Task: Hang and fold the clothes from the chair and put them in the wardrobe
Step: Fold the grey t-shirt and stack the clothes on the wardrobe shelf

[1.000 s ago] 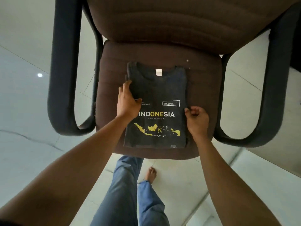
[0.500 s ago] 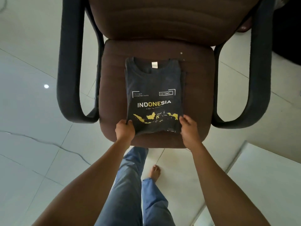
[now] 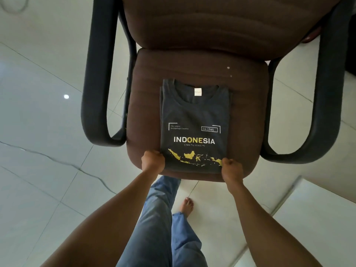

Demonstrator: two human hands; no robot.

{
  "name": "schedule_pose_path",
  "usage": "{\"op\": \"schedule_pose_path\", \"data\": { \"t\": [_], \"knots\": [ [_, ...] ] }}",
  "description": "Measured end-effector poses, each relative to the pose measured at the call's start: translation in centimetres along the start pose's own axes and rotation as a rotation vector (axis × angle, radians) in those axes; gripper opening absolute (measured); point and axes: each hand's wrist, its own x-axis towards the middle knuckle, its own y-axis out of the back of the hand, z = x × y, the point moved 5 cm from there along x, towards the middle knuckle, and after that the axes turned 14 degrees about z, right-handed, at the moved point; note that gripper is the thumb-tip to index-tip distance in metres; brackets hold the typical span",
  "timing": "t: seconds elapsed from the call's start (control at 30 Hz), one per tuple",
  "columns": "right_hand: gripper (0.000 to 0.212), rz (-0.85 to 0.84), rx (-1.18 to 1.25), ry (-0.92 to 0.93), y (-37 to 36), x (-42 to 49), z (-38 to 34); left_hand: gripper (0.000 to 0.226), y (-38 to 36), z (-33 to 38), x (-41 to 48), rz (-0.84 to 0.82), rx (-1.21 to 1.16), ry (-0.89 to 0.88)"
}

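— Which step?
— Folding. The shirt (image 3: 194, 116) lies flat on the chair (image 3: 146, 105), stretching away from the fingers (image 3: 154, 153). Left hand (image 3: 153, 160) and right hand (image 3: 231, 167) each pinch a near corner, curled tight.
— Next?
— I think lift both corners together and fold them up to the collar.
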Motion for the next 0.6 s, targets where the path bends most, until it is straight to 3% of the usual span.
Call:
{"op": "schedule_pose_path", "data": {
  "t": [0.17,0.3,0.4,0.6],
  "knots": [
    [0.041,0.038,-0.162,-0.012,-0.2,0.1,-1.0,0.019,0.4,1.5,0.1,0.016,0.095,-0.131],
    [0.03,0.147,0.07,0.144,0.2,1.8,-4.8,0.022,1.1,5.1,0.3,0.073,-0.174,-0.306],
    [0.046,0.075,0.206,0.201,0.4,3.6,-8.8,0.028,0.9,8.7,1.7,0.045,-0.248,-0.414],
    [0.069,-0.128,0.33,0.08,0.1,3.6,-10.4,0.022,-0.5,10.2,3.5,-0.055,-0.192,-0.373]
  ]
}}
